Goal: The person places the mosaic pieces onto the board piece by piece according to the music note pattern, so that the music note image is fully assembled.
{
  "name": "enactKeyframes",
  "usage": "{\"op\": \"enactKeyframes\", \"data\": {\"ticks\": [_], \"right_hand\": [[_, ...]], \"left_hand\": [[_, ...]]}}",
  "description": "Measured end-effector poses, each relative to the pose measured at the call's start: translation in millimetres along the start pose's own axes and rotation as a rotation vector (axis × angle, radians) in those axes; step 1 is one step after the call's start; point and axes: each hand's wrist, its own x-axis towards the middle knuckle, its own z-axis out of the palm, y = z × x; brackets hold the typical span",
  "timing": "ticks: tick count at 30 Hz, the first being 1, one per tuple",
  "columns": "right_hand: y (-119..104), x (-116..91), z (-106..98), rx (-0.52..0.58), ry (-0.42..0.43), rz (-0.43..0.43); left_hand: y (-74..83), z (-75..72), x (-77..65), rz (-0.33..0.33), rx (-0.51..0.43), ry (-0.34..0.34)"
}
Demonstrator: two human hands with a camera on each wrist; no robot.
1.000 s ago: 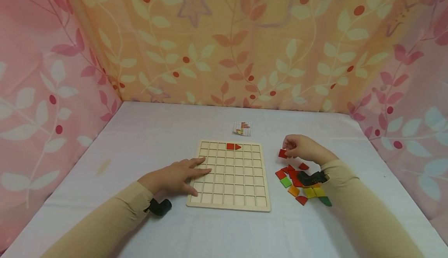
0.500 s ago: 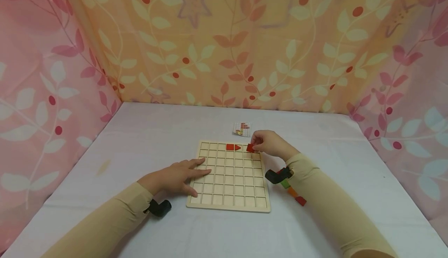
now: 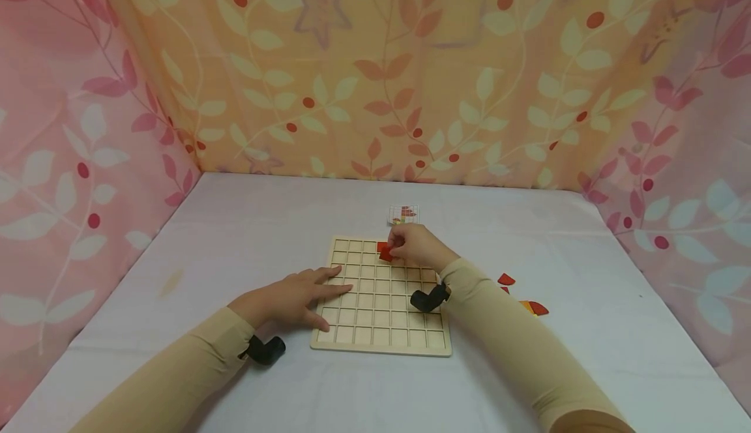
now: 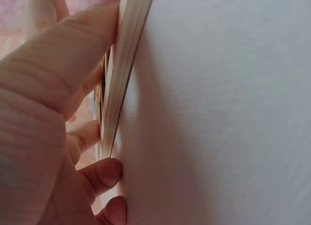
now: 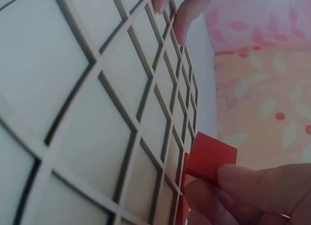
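Note:
My left hand (image 3: 293, 297) rests with spread fingers on the left edge of a wooden grid board (image 3: 365, 319). In the left wrist view its thumb lies along the board's side (image 4: 127, 55). A red square tile (image 5: 212, 156) is pinched between thumb and fingers of my right hand (image 3: 418, 247). That tile is tilted, just above the board's second row from the top. Behind it, another red square tile (image 3: 381, 246) lies in a top-row cell. The red pointed tile beside that one is hidden by my right hand in the head view.
A small printed pattern card (image 3: 403, 214) lies beyond the board, partly covered by the right hand. Loose tiles lie right of the board, among them a red quarter-round tile (image 3: 506, 279); the right sleeve (image 3: 516, 348) hides most. Patterned cloth (image 3: 375, 74) hangs behind the white table (image 3: 246, 208).
My right hand has carried the red square tile leftward from beside the loose tiles to above the board's upper middle. The left hand has stayed on the board's edge.

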Motion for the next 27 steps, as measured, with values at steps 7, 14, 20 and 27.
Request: {"op": "enactKeyframes", "data": {"ticks": [7, 14, 20, 27], "right_hand": [[1, 6, 7, -0.021, 0.005, 0.01], [6, 10, 11, -0.029, -0.01, 0.019], [8, 11, 13, -0.042, -0.01, 0.03], [7, 10, 14, -0.066, 0.013, 0.045]], "left_hand": [[1.1, -2.2, -0.6, 0.009, -0.011, -0.001], [3.4, -4.9, -1.2, -0.002, -0.02, -0.01], [3.4, -5.3, -1.7, 0.015, -0.025, -0.006], [1.9, -3.2, -1.2, 0.009, -0.023, -0.003]]}}
